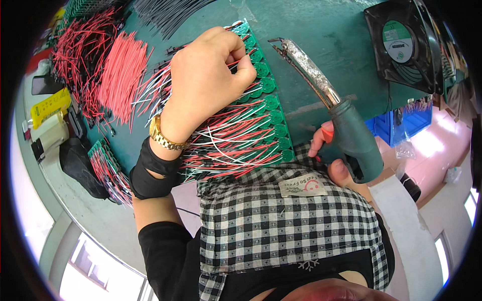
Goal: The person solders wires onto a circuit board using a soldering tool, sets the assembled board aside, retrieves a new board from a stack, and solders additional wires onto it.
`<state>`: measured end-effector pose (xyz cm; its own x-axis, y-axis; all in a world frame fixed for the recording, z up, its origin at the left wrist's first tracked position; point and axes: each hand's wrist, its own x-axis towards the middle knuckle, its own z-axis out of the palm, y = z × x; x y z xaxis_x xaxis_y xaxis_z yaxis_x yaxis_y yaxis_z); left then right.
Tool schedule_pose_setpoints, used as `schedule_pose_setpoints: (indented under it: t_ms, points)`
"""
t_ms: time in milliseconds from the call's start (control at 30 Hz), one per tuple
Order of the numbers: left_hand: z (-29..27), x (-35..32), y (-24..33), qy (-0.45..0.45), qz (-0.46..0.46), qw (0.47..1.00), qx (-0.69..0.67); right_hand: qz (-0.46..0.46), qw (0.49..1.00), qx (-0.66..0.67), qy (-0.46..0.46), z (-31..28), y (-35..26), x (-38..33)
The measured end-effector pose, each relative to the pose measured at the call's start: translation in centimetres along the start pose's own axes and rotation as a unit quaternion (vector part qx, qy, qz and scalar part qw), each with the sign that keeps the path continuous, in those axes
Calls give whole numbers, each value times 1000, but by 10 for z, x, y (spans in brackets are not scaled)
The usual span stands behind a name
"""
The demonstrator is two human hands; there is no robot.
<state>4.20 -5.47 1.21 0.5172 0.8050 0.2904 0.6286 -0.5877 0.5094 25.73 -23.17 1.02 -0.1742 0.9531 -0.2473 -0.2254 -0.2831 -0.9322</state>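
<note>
We see the left hand (208, 75) curled over a strip of round green circuit boards (268, 108) on the green table (321, 40), fingertips pinched on a thin wire (240, 59) near the strip's far end. Red and white wires (236, 138) fan out from the boards toward us. The right hand (336, 155) grips the dark green handle of a soldering gun (331, 110), its foil-wrapped barrel raised beside the strip. A black fan (401, 42) sits at the far right

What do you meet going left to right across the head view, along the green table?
Yellow tool → loose red wires → left hand on the wired green boards → soldering iron in the right hand → black fan.
</note>
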Motion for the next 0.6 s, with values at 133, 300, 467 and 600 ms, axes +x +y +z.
schedule_pose_setpoints:
  t_ms: [133,300,467,600]
  points:
    - [-3,1,1,-5,-13,1000,-3,-20,1000,15,0,0,10,-2]
    - [-11,0,3,-5,-12,1000,-14,-23,1000,18,-4,4,7,-6]
    - [-31,-10,4,-22,8,1000,1,-44,999,2,14,28,-6,-12]
    - [-64,-16,13,-64,43,996,39,-81,994,6,73,46,-2,-25]
